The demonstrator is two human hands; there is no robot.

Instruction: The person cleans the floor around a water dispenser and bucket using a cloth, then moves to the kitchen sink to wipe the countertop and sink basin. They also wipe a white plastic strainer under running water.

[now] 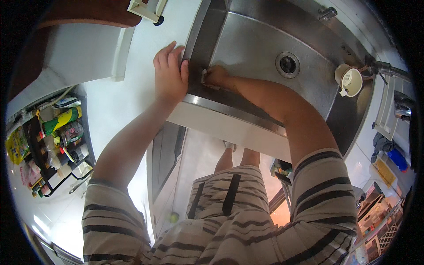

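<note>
My left hand (170, 73) rests on the white countertop (139, 66) at the left rim of a stainless steel sink (255, 43), its fingers apart and holding nothing. Inside the basin, at its near left corner, my right hand (217, 77) is closed on a small whitish cloth (204, 75), pressed to the sink's wall. Most of the cloth is hidden by the fingers. The drain (288, 65) lies beyond my right forearm. A cream plastic strainer cup (351, 82) hangs at the basin's right side, near the faucet (381, 68).
On the far left, a black rack (86, 132) holds bottles and packets. A cream frame with black feet (145, 11) stands on the counter at the top. A dark cloth (381, 145) and a blue object (397, 160) lie right of the sink.
</note>
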